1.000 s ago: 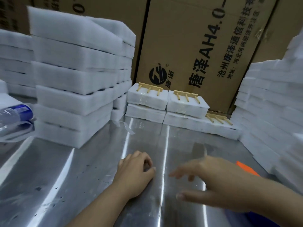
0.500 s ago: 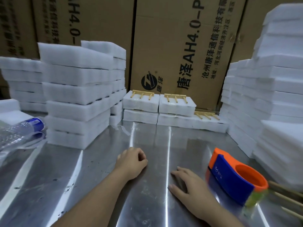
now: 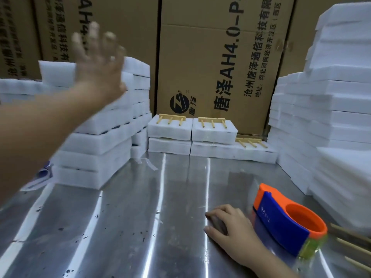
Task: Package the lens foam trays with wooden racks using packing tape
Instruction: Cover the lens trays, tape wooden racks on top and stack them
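Note:
My left hand (image 3: 98, 65) is raised, blurred, with fingers spread, level with the top of the left stack of white foam trays (image 3: 96, 145); it holds nothing. My right hand (image 3: 228, 223) rests on the steel table (image 3: 124, 217) with relaxed fingers, just left of the orange and blue tape dispenser (image 3: 285, 221), which stands on the table. Against the back lie taped foam packs with wooden racks (image 3: 171, 119) on top; another rack (image 3: 212, 122) and a third one (image 3: 251, 142) lie beside it.
A tall stack of foam trays (image 3: 329, 109) fills the right side. Cardboard boxes (image 3: 210, 63) form the back wall. Wooden rack pegs (image 3: 349, 245) poke in at the lower right. A loose strip of tape (image 3: 148, 165) lies near the left stack.
My left hand lifted off the table and rose up toward the top of the left foam stack. My right hand stays on the table beside the dispenser.

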